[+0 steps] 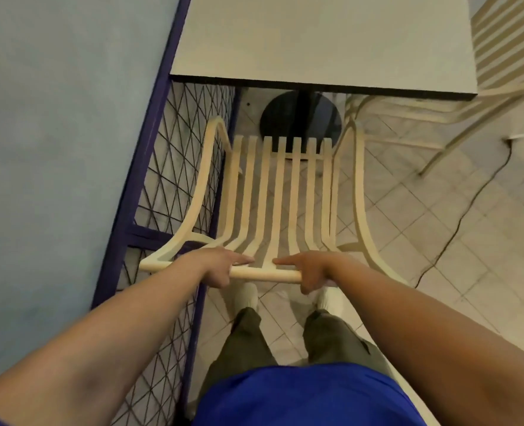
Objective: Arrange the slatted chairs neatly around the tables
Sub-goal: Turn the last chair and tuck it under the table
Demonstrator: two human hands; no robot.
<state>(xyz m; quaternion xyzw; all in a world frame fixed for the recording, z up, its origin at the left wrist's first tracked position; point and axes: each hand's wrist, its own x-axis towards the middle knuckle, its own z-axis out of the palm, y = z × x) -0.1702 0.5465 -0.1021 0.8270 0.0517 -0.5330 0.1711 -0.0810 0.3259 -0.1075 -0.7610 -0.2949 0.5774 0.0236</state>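
Here the slatted chair (297, 167) is found at frame centre, its seat front just short of the table (316, 41) above. It is judged stiff, light and smooth. Its top rail (265, 275) is gripped by the left hand (223, 267) and right hand (308, 270), with thumbs curled beneath.

The slatted chair (280, 192) fills the middle of the frame, its seat front just short of the desk (316, 35) at top centre. The pedestal base (285, 115) stands under the desk edge, beyond the seat. A mesh panel (174, 167) runs close along the chair's left side. A second chair (500, 56) stands at upper right, beside the desk. At lower centre the left hand (220, 265) and right hand (308, 269) lie side by side on the chair's top rail. A cable (469, 210) trails over the floor (439, 256) at right
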